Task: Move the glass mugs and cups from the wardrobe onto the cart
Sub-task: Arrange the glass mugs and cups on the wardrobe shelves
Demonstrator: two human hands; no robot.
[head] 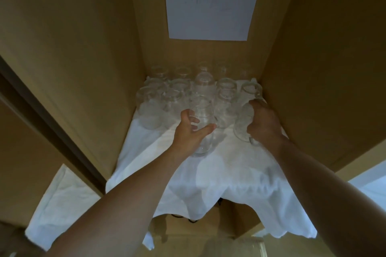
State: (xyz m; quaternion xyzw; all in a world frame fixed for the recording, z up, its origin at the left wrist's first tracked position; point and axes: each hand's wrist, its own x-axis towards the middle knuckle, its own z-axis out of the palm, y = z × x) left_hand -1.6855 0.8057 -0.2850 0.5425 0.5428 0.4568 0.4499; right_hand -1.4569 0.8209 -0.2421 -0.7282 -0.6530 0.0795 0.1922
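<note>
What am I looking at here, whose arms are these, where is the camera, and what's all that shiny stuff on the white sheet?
There is no machine: these are a person's two bare arms, seen by one wide-angle camera worn on the head, looking forward and down. That is why the arms enter from the bottom edge.

They reach into a wooden wardrobe. Its shelf is covered by a white cloth that hangs over the front edge. At the back of the cloth stands a cluster of clear glass cups and mugs. A white sheet of paper is fixed to the back wall.

The left hand curls round a tall glass at the front of the cluster. The right hand grips a glass mug by the right wall. No cart is clearly visible.
</note>
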